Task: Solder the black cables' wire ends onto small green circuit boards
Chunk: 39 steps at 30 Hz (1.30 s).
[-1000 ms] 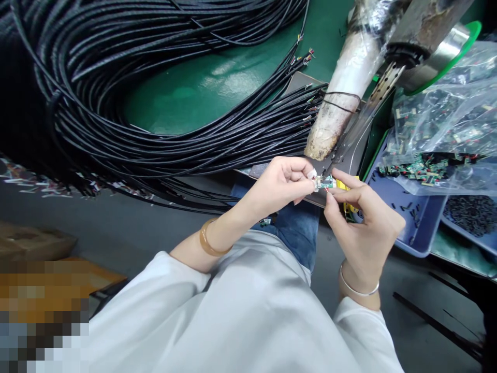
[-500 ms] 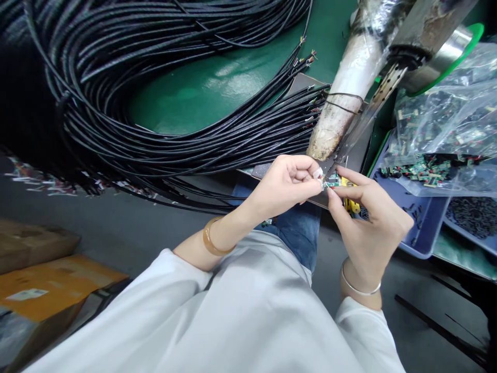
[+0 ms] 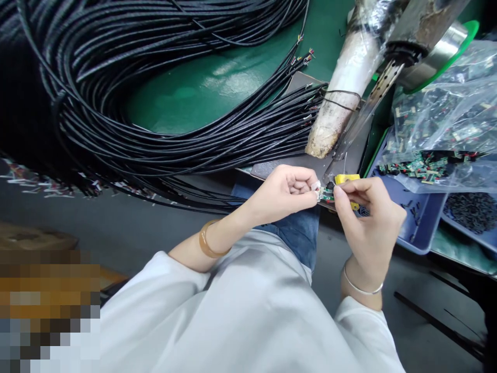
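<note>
A small green circuit board (image 3: 326,195) is held between my two hands, just in front of the work plate's edge. My left hand (image 3: 289,190) is closed, thumb and forefinger pinching at the board's left end, where a small white piece shows by the fingertips. At the right end, my right hand (image 3: 367,207) pinches the board between thumb and fingers. Wires in the left fingers, if any, are hidden. Behind the board stands a soldering iron (image 3: 384,85) with a perforated metal barrel pointing down. A yellow block (image 3: 347,179) with a thin wire rising sits behind my right fingers.
Many black cables (image 3: 217,140) with stripped ends lie looped at left. A tape-wrapped white tube (image 3: 337,98) slants over the grey plate (image 3: 264,169). Right are a metal reel (image 3: 452,49), a bag of circuit boards (image 3: 446,124) and blue trays (image 3: 425,243) of small black parts.
Both hands have come slightly down, toward me, bringing the board away from the iron's tip. My right fingers, earlier spread above and below the board, now pinch its right end.
</note>
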Available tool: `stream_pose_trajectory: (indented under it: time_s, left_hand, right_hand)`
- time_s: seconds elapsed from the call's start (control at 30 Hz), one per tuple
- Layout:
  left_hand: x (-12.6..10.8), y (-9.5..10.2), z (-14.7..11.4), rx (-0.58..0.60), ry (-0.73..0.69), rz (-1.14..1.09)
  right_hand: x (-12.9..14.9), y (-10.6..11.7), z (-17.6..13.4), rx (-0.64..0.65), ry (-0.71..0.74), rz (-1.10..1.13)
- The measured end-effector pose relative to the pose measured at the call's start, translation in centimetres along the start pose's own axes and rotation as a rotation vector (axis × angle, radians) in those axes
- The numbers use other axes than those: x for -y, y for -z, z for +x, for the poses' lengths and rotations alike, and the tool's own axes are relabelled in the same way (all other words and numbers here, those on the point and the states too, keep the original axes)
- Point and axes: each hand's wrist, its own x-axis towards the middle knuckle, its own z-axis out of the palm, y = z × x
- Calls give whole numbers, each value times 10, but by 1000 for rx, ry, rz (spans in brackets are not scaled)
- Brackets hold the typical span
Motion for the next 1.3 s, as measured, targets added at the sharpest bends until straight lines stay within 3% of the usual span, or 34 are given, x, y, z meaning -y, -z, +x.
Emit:
stream_pose_trajectory:
  time_s: [0.23, 0.33, 0.4, 0.5, 0.6, 0.7, 0.87, 1.07, 1.2, 1.3]
  left_hand:
    - [3, 3, -11, -150, -179, -15]
    - [4, 4, -14, -137, -175, -84]
    - [5, 4, -15, -116, -155, -91]
    - [9, 2, -16, -93, -152, -78]
    - [14, 1, -17, -74, -178, -51]
    - [18, 1, -18, -73, -192, -29]
    - [17, 1, -17, -83, -167, -62]
    - [19, 0, -15, -65, -130, -68]
    - [22, 0, -15, -62, -141, -38]
    - [22, 1, -13, -81, -133, -46]
  right_hand:
    - [-2, -16, -18, -196, 42, 145]
    - [-2, -19, -26, -125, -57, 211]
    - [-1, -15, -28, -165, -121, 198]
    - [3, -7, -28, -250, -44, 48]
    - [6, -3, -25, -108, 27, -10]
    - [7, -5, -23, -6, 1, 6]
    - [4, -8, -28, 10, -26, 17]
    - [2, -10, -28, 57, 184, -63]
    - [-1, -10, -25, 16, 103, -105]
    - [-4, -8, -25, 0, 143, -127]
